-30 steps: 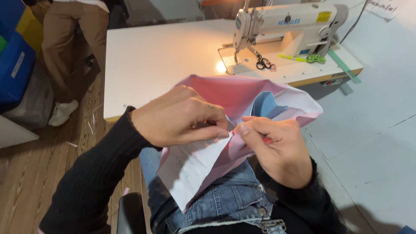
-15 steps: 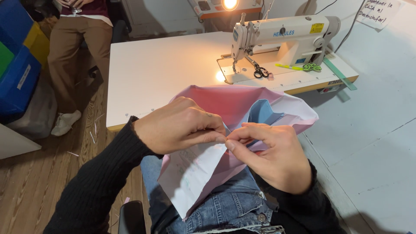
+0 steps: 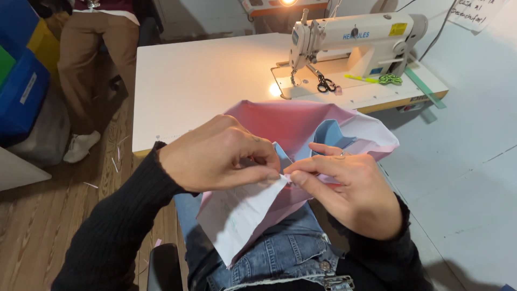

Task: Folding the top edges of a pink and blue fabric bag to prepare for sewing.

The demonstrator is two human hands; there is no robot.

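Pinched between thumb and fingertips of left hand (image 3: 215, 156) and right hand (image 3: 344, 188), meeting tip to tip: a corner of the pink fabric piece (image 3: 291, 129) with its white underside, held up over the lap, off the sewing table (image 3: 199, 81), probably to work a small fold or seam at the edge. Beneath, blue denim (image 3: 280, 253) on the knees; a light blue layer (image 3: 328, 134) tucked inside the pink. Beyond, near the table's far right corner: cream sewing machine (image 3: 355, 37), black scissors (image 3: 325, 84), green-handled scissors (image 3: 389, 79).
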